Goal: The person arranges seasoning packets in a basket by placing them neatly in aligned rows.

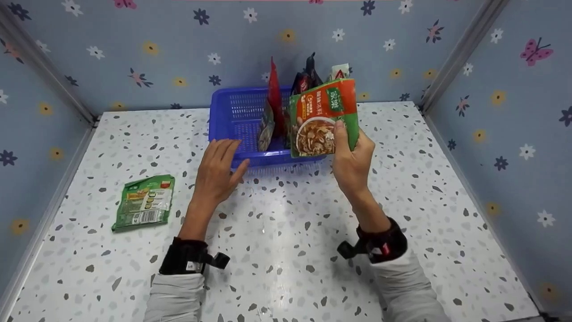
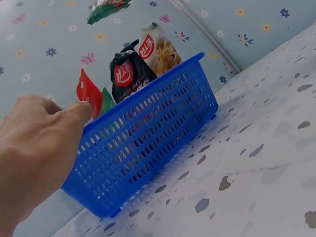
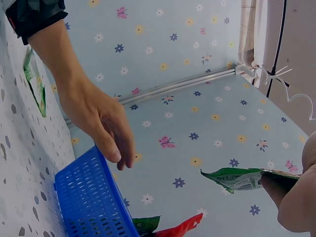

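Observation:
My right hand [image 1: 355, 165] grips a green and orange food packet [image 1: 319, 103] by its lower right edge, thumb on the front, which pictures a bowl of food. The packet is held up over the right part of a blue plastic basket [image 1: 217, 118]; the right wrist view shows the packet [image 3: 242, 178] above the basket's rim. At the basket's front left corner is my left hand [image 1: 216, 172], fingers loosely extended over the rim and holding no packet. Inside the basket stand a red packet [image 1: 274, 96], a black packet [image 2: 129, 74] and a pale packet [image 2: 158, 52].
A second green packet [image 1: 145, 201] lies flat on the speckled table [image 1: 277, 250], left of my left hand. Flower-patterned panels [image 1: 178, 53] enclose the back and sides, with the basket close to the back one. A white cable [image 3: 301, 96] hangs beyond the panels.

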The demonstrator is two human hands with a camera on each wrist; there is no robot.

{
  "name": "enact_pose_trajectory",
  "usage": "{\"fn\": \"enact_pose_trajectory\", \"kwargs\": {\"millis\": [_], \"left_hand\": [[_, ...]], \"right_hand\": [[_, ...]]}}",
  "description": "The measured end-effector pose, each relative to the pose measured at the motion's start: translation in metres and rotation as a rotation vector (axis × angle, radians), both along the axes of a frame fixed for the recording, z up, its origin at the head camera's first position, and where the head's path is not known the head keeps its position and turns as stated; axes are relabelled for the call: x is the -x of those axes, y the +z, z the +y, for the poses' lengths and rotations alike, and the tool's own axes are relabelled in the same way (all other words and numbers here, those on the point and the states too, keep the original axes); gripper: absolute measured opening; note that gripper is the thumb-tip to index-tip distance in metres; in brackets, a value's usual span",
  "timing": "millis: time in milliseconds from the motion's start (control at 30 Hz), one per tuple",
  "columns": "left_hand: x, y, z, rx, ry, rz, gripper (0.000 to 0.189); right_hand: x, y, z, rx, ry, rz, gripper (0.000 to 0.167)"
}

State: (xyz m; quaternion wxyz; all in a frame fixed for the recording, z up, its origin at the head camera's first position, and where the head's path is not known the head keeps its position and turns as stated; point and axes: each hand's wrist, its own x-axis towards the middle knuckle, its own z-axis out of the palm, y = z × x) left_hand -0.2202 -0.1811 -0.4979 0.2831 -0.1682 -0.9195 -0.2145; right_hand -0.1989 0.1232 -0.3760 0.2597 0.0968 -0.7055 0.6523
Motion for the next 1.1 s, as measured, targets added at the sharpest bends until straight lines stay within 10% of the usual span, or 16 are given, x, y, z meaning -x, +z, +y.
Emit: {"fn": "enact_pose_trajectory", "kwargs": {"millis": [400, 1100], "left_hand": [[0.006, -0.021, -0.005, 0.021, 0.023, -0.01, 0.032], [0.009, -0.018, 0.001, 0.002, 0.02, -0.082, 0.037]], "right_hand": [[0.001, -0.001, -0.003, -0.006, 0.013, -0.006, 0.024], [0.01, -0.014, -0.018, -0.022, 0.056, -0.105, 0.027]]}}
